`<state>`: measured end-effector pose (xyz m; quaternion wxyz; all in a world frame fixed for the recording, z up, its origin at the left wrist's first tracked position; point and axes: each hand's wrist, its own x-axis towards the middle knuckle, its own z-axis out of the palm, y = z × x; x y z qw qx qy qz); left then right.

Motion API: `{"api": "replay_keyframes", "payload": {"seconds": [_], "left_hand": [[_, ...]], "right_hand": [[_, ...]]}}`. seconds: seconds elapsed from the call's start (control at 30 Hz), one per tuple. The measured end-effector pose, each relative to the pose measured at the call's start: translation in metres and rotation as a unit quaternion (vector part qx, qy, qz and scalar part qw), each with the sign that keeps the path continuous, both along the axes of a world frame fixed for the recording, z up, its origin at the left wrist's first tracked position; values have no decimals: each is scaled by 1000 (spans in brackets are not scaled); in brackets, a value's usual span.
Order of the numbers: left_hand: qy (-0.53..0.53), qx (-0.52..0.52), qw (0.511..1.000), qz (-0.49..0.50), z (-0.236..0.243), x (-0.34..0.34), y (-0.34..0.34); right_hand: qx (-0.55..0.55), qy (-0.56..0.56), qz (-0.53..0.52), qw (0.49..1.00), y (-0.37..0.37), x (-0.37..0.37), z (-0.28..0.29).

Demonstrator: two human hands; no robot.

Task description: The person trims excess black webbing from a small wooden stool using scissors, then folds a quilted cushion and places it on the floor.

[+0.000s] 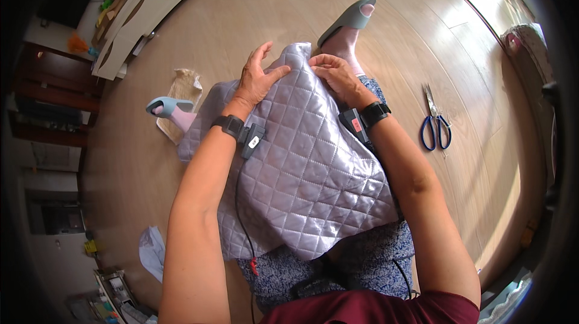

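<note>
A shiny silver-lilac quilted cloth (307,137) with diamond stitching lies spread over my lap and legs, its far end raised to a narrow corner. My left hand (258,80) rests at the left of that corner, fingers stretched away from the thumb, and the thumb touches the cloth. On the corner's right side, my right hand (339,75) has its thumb and fingers pinched at the cloth's edge. Whether thread or a needle is between those fingers is too small to tell. Scissors (432,120) with dark blue handles lie on the floor to the right.
Wood-look floor (241,16) surrounds me. A beige fabric piece (184,86) lies beside my left slipper (170,106); my right slipper (350,19) is farther ahead. A white cabinet (136,28) stands far left. Pale cloth (152,251) lies near left. A black cable (242,221) hangs from my left wrist device.
</note>
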<state>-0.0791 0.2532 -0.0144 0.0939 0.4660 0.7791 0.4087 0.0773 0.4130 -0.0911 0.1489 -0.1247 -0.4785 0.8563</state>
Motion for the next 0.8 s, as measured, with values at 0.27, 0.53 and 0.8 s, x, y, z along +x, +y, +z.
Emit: {"api": "replay_keyframes", "payload": {"seconds": [0.27,0.53,0.8], "left_hand": [[148,55,987,14,20,14,-3],[310,37,950,5,20,37,-7],[274,30,961,29,17,45,-15]], "right_hand": [[16,-14,-16,1000,-5,-6,-4],[43,-19,20,999,-13,-10,-2],[27,-21,28,999,-20,-11,8]]}}
